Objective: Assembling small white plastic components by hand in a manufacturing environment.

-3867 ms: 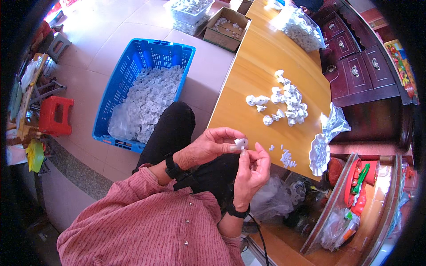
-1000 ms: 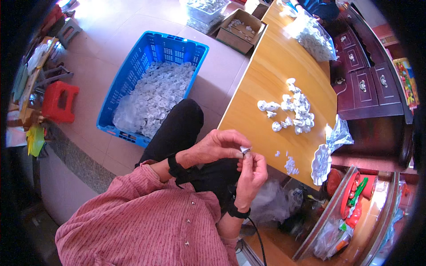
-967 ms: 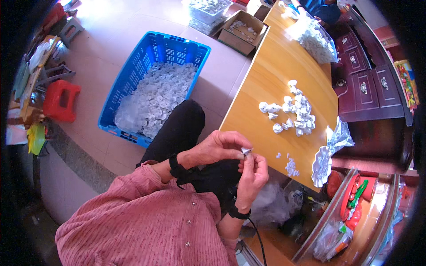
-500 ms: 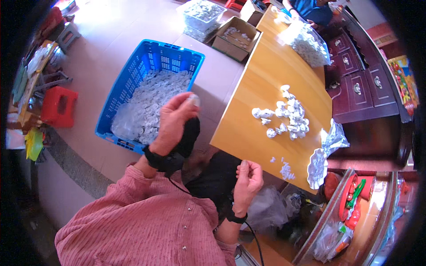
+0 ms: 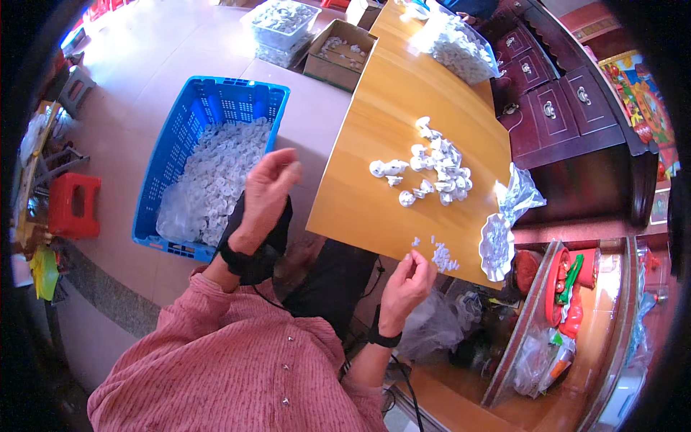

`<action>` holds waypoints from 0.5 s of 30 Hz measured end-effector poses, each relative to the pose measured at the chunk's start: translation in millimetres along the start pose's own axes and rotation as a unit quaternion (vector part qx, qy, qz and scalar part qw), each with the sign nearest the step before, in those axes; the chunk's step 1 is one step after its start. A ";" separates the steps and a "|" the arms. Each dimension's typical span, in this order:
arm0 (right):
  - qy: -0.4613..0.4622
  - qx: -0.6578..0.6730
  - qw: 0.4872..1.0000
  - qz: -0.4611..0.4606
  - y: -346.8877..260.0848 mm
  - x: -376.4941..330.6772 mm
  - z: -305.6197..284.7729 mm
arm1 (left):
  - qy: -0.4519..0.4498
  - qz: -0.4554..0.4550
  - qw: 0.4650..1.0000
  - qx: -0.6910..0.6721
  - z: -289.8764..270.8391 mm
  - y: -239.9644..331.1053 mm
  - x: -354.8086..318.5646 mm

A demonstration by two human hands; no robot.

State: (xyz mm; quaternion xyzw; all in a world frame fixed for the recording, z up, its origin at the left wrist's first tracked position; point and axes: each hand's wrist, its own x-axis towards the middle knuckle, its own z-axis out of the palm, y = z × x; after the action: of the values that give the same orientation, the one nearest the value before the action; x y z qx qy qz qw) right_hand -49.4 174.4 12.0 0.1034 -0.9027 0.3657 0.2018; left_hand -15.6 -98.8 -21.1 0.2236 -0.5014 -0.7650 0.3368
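Note:
My left hand [image 5: 266,193] hovers beside the right rim of the blue plastic crate [image 5: 160,169], its fingers curled in toward the thumb. They are slightly blurred, and no held piece shows clearly in them. My right hand [image 5: 407,291] is at the table's near edge, thumb and fingers pinched together; whatever they may hold is too small to see. Just beyond its fingertips lie small white pieces [image 5: 444,257] on the wooden table [image 5: 353,155]. A loose heap of white knob-like parts [image 5: 448,169] sits farther back on the tabletop. Many flat whitish pieces [image 5: 223,162] fill the crate.
A scalloped white dish [image 5: 497,248] stands at the table's right corner beside a clear plastic bag [image 5: 522,194]. Far back are a bag-lined tub of white parts [image 5: 461,50], a cardboard box [image 5: 338,54] and a clear bin [image 5: 284,21]. A red stool [image 5: 74,205] is at left.
My right hand has moved up to the small white pieces on the table. The white piece seen earlier at my left fingertips no longer shows clearly. The whole view has shifted.

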 end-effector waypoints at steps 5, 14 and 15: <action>0.005 -0.148 0.987 -0.070 15.3 14.2 3.4 | -0.111 0.123 0.954 0.249 53.3 10.9 -8.3; 0.002 -0.176 0.982 -0.070 14.9 26.1 10.1 | -0.205 0.262 0.853 0.402 93.3 -12.2 8.6; 0.001 -0.175 0.982 -0.069 15.0 27.4 10.5 | -0.227 0.264 0.835 0.425 95.4 -12.5 9.9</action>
State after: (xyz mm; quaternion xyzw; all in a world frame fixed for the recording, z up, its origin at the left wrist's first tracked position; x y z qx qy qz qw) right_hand -82.0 176.6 7.9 0.1284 -0.9432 0.1873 0.2425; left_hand -90.7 -43.9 5.2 0.0239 -0.8797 -0.3876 0.2743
